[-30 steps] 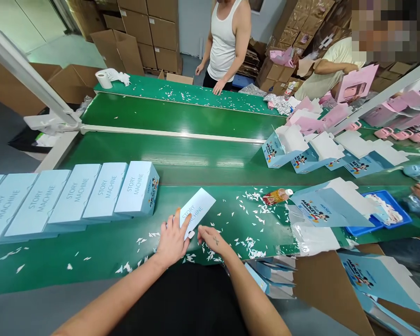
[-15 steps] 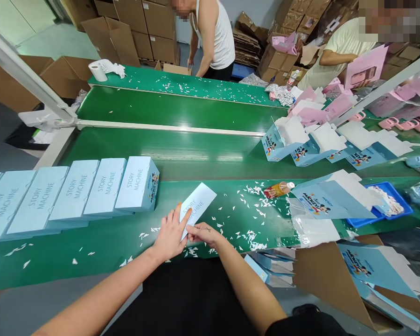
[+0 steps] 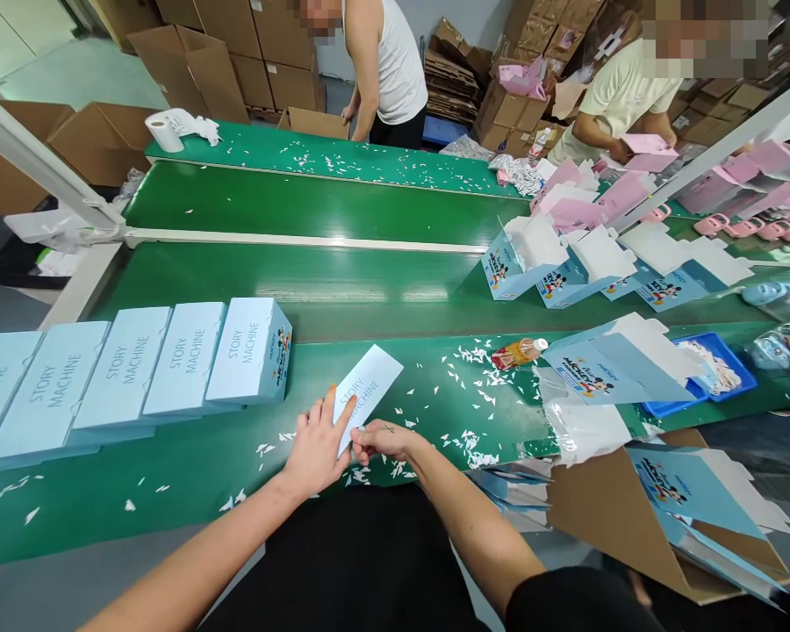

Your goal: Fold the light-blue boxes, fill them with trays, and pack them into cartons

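A light-blue carton (image 3: 377, 379) marked STORY MACHINE stands at a slant on the green work surface in front of me. My left hand (image 3: 317, 439) is on its left side, index finger and thumb stretched over the printed face, steadying it. At the near lower corner, the thumb and fingers of my right hand (image 3: 383, 439) are pinched together on the carton's edge. Whatever small bit lies between those fingertips is hidden. White paper scraps (image 3: 359, 476) lie close by the hands.
On the left stands a row of closed light-blue cartons (image 3: 243, 347). To the right are a drink bottle (image 3: 517, 353), an open Mickey carton (image 3: 606, 364) and a blue tray (image 3: 737, 351). More open cartons (image 3: 520, 259) stand across the belt. Two people work beyond it.
The view has shifted slightly to the right. Both my hands keep the same hold on the carton. Across the belt, a person has lowered and turned a pink carton.
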The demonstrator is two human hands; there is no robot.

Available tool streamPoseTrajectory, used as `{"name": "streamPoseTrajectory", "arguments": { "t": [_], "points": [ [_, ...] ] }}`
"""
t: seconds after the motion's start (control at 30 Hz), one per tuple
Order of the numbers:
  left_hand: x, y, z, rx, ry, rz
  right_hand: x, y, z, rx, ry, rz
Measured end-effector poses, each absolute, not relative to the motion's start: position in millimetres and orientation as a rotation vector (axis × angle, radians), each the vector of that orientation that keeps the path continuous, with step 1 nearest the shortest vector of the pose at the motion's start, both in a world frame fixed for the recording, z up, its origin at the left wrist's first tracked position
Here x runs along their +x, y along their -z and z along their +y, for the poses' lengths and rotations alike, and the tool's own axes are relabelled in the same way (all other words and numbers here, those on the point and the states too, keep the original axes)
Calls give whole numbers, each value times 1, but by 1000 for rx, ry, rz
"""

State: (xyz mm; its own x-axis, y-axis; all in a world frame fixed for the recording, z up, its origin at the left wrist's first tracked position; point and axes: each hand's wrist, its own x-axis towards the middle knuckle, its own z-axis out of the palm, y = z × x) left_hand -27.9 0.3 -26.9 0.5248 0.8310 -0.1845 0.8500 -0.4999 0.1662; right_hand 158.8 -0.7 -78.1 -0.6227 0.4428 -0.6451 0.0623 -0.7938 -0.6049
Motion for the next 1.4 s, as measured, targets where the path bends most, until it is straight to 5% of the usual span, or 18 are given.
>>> {"name": "streamPoseTrajectory", "arguments": {
  "t": [0.37, 0.9, 1.4],
  "points": [
    [-25, 28, -1, 2592, 156, 1431, 133, 56, -1, -1762, -2241, -968],
    [-20, 33, -2, 2509, 202, 1476, 102, 8, -20, -2232, -1643, -1864],
    [-5, 37, -5, 2427, 201, 1693, 110, 9, -13, -1973, -1178, -2557]
  ]
}}
